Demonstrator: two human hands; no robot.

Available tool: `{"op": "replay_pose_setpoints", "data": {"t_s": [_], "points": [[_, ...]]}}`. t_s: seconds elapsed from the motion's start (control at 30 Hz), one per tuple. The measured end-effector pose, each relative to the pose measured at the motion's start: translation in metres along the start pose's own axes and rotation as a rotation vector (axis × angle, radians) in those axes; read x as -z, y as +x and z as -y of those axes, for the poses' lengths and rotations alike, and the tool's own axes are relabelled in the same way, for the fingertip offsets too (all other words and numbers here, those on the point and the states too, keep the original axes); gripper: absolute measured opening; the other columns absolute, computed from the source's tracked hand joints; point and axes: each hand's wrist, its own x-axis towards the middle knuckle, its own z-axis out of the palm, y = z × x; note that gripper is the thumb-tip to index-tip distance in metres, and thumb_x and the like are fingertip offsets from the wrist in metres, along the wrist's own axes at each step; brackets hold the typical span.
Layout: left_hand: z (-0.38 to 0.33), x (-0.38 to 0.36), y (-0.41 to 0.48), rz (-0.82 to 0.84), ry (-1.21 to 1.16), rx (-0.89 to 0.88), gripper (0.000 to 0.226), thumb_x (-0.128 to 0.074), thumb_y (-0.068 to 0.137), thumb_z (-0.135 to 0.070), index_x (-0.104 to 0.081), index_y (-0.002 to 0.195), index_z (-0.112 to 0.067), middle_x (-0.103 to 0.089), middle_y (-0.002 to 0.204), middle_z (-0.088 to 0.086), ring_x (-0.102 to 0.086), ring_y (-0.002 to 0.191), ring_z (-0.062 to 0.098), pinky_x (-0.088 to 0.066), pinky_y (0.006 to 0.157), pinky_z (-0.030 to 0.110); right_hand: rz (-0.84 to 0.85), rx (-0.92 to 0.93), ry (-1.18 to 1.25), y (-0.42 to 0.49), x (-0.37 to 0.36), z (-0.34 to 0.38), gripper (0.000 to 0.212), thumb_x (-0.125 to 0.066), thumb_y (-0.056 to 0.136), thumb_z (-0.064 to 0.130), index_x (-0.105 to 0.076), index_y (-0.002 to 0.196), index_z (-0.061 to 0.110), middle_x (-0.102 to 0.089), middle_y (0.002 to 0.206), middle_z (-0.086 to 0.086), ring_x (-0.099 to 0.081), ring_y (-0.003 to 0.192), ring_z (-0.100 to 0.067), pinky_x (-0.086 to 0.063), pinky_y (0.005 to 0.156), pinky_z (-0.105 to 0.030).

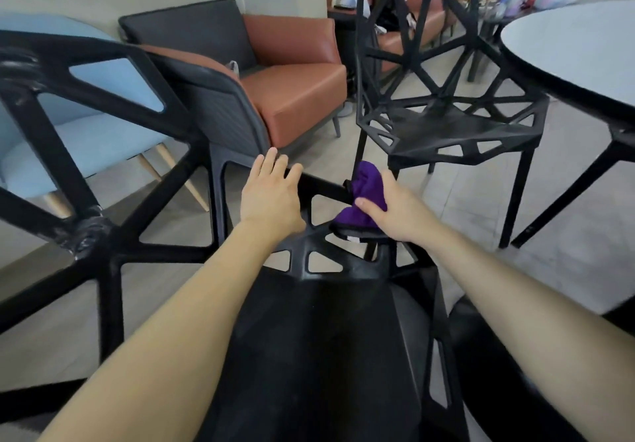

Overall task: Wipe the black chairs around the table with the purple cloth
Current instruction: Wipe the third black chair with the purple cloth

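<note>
So the right hand (398,211) has its grip closed round the bunched purple cloth (364,197), thumb on the near side and fingers wrapped over the far side. The cloth is pressed onto a strut at the far edge of the near black lattice chair (326,321), the moulded plastic one with all the triangle cut-outs, right below the camera. The left hand (271,197) holds nothing: grip wide, fingers flat and spread, resting on the chair's frame just beside the cloth, I'd guess to steady things. My read is the wiping is partway through on this chair, and the second black lattice chair (457,129) next to the round white counter (577,50) looks like it's waiting its turn. What could go wrong: those struts are narrow with open holes all round, so a loose corner of the cloth could snag in a cut-out, or the wad could slip off the bar and drop to the floor. It's also easy to swipe just the tops and miss the sides and inner edges of the lattice. The person is leaning well over, so pressing hard on that far edge could tip or scoot the chair if the flat hand lets up. The brown leather armchair (299,98) and pale blue upholstered chair (86,139) sit near, so a shoved chair could bump them.
</note>
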Motion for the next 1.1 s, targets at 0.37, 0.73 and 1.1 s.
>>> {"op": "replay_pose_setpoints", "data": {"t_s": [0.37,0.73,1.1], "points": [[0.001,-0.010,-0.002,-0.040,-0.048,0.018,0.104,-0.071,0.084,-0.038,-0.017,0.170,-0.017,-0.004,0.180,0.015,0.008,0.167,0.032,-0.001,0.136,0.048,-0.088,-0.134,0.233,-0.033,0.000,-0.025,0.055,-0.067,0.100,0.053,-0.050,0.146,0.026,-0.067,0.133,0.003,-0.062,0.116,-0.016,-0.051,0.101,-0.039],[0.036,-0.022,-0.092,0.071,-0.323,0.196,0.091,-0.078,0.080,-0.014,-0.040,0.162,-0.010,-0.046,0.163,0.010,-0.043,0.150,0.031,-0.036,0.126,0.043,-0.450,0.395,-0.138,0.018,0.014,0.099,0.063,-0.082,0.089,0.031,-0.057,0.147,0.025,-0.056,0.138,-0.006,-0.055,0.123,-0.031,-0.051,0.102,-0.045],[0.101,-0.027,-0.124,0.326,0.167,0.225,0.075,-0.055,0.097,-0.042,-0.040,0.160,-0.005,-0.047,0.161,0.015,-0.032,0.157,0.033,-0.006,0.135,0.050,0.099,0.496,-0.328,-0.054,-0.084,0.088,0.058,-0.059,0.094,0.031,-0.053,0.152,0.031,-0.042,0.146,-0.001,-0.044,0.127,-0.026,-0.056,0.099,-0.044]]}}
